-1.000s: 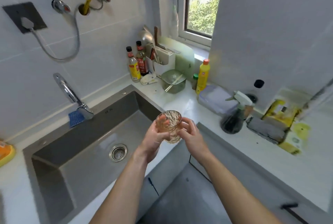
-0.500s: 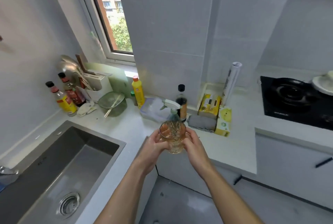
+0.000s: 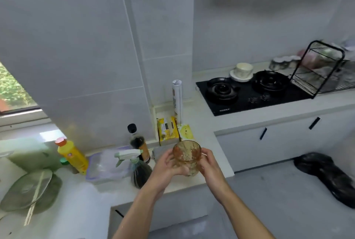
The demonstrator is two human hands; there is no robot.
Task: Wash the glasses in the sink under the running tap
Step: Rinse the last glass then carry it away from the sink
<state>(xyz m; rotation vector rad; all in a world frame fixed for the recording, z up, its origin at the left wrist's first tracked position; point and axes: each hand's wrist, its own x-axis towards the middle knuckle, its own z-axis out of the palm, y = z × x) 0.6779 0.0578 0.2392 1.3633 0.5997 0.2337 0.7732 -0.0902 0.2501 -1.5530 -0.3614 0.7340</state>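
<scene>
An amber patterned glass [image 3: 187, 156] is held upright between both hands, in front of the counter's corner. My left hand [image 3: 166, 167] grips its left side with fingers wrapped round the lower wall. Its right side is held by my right hand [image 3: 210, 165], thumb near the rim. The sink and tap are out of view.
On the white counter [image 3: 80, 206] stand a spray bottle [image 3: 137, 169], a dark sauce bottle [image 3: 138, 142], a yellow bottle [image 3: 74, 156], a plastic box [image 3: 103, 165] and a lidded bowl with chopsticks [image 3: 28, 192]. A black gas hob [image 3: 249, 92] and dish rack [image 3: 322, 69] sit at the right. A black bag [image 3: 330, 177] lies on the floor.
My view has swung right, away from the sink toward the hob and dish rack. Both hands keep holding the glass in the same grip.
</scene>
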